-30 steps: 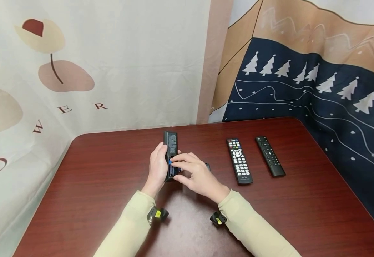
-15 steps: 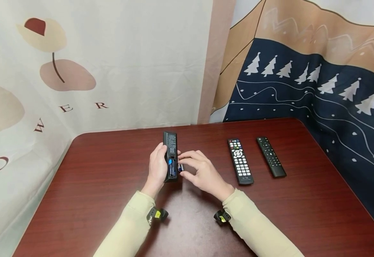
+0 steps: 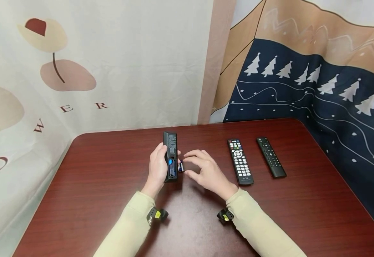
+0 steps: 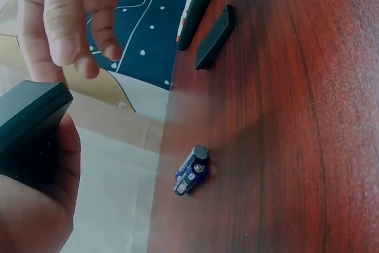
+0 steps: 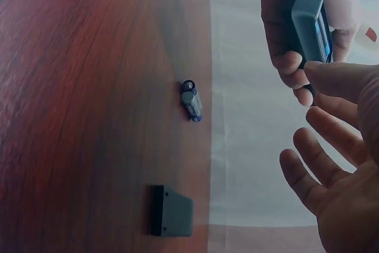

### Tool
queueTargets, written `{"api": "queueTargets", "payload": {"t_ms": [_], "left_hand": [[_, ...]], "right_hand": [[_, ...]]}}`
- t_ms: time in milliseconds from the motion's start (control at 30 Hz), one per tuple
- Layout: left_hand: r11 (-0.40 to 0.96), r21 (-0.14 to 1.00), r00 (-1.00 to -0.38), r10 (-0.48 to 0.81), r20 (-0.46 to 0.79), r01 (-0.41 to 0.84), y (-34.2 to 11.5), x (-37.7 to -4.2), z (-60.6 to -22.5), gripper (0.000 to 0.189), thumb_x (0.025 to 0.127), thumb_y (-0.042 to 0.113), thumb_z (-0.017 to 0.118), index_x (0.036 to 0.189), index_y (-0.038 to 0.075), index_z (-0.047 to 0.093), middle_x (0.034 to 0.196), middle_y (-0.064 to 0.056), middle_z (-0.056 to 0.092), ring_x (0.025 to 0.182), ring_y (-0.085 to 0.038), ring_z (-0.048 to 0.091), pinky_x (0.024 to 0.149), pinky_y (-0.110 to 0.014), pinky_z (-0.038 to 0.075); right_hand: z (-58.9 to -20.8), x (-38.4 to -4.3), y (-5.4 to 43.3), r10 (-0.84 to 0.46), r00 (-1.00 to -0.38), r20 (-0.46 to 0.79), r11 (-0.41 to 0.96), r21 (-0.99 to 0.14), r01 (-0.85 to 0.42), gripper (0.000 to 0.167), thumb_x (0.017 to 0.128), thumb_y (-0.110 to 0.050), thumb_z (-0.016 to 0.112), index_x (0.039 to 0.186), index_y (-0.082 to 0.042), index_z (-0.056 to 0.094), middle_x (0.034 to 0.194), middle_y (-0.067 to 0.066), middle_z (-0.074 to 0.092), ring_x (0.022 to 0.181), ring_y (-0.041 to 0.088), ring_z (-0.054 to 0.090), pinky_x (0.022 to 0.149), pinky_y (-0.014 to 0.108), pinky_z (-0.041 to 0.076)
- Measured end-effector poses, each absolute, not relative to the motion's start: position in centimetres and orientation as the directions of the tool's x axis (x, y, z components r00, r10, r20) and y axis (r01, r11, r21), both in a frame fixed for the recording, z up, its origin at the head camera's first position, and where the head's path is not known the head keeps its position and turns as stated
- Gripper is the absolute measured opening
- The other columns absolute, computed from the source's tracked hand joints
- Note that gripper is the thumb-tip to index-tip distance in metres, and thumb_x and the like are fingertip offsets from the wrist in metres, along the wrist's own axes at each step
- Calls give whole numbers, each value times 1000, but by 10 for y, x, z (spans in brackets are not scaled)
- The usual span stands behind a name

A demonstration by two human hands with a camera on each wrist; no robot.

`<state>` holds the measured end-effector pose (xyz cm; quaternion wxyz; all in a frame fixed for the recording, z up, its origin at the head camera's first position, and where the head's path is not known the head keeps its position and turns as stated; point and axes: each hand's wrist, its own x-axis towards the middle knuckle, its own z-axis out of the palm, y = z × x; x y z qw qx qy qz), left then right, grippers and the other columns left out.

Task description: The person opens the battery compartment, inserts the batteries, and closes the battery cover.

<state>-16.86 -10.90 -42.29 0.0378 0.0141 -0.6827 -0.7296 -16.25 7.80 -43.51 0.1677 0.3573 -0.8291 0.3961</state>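
Observation:
My left hand (image 3: 157, 166) grips a black remote control (image 3: 171, 142), its back turned up and its battery compartment uncovered. Blue-marked batteries (image 3: 172, 167) lie inside the compartment. Just right of the remote, my right hand (image 3: 207, 174) hovers with fingers loosely bent and nothing between them. Two loose dark-blue batteries (image 4: 192, 171) lie side by side on the table, also visible in the right wrist view. A black battery cover (image 5: 176, 213) rests on the tabletop near them; in the head view the right hand hides it.
To the right lie two more remotes: one black with white buttons (image 3: 239, 162), the other a slimmer black remote (image 3: 271, 157). The reddish-brown table (image 3: 103, 171) ends at printed curtains (image 3: 142, 71) along its back and right sides.
My right hand has drawn back to the right from the remote's battery compartment, bringing the batteries inside and the loose pair on the table into view. The left hand and remote have stayed in place.

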Motion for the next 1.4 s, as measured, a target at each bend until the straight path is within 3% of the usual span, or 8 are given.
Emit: {"api": "queueTargets", "payload": {"t_ms": [267, 600, 900, 1267, 1400], "left_hand": [[-72, 997, -998, -65, 21, 26, -110, -167, -421, 40, 110, 22, 27, 125, 0, 56, 107, -30, 66, 72, -31, 69, 63, -33, 59], [-69, 997, -998, -64, 13, 17, -110, -168, -420, 41, 110, 22, 27, 128, 1, 56, 107, -30, 66, 72, -29, 69, 65, -32, 59], [-68, 998, -998, -59, -3, 1, -109, -169, -421, 41, 110, 24, 27, 129, 2, 56, 107, -27, 67, 69, -20, 67, 65, -33, 59], [-58, 998, -998, -60, 0, 3, -111, -167, -421, 42, 110, 24, 26, 130, 3, 56, 109, -28, 67, 71, -25, 69, 69, -44, 62], [-49, 999, -998, -65, -2, 2, -111, -167, -421, 42, 110, 24, 27, 130, 3, 57, 106, -25, 69, 73, -30, 69, 66, -38, 61]], "right_hand": [[-436, -164, 83, -464, -700, 544, 477, -512, -714, 34, 80, -3, 85, 113, -4, 76, 121, 8, 68, 110, 26, 61, 95, 40, 53], [-435, -166, 90, -460, -781, 423, 550, -555, -624, 41, 81, -6, 86, 120, -4, 73, 124, 8, 66, 112, 27, 59, 97, 44, 52], [-435, -166, 98, -468, -812, 348, 602, -547, -581, 44, 84, -11, 85, 125, -5, 71, 130, 7, 64, 113, 26, 57, 95, 44, 52], [-436, -167, 103, -468, -852, 234, 651, -560, -512, 47, 84, -9, 85, 127, -3, 70, 133, 9, 62, 117, 28, 55, 97, 46, 52], [-435, -167, 105, -469, -864, 180, 672, -561, -482, 49, 84, -9, 85, 129, -3, 69, 136, 10, 60, 120, 30, 54, 100, 47, 51]]}}
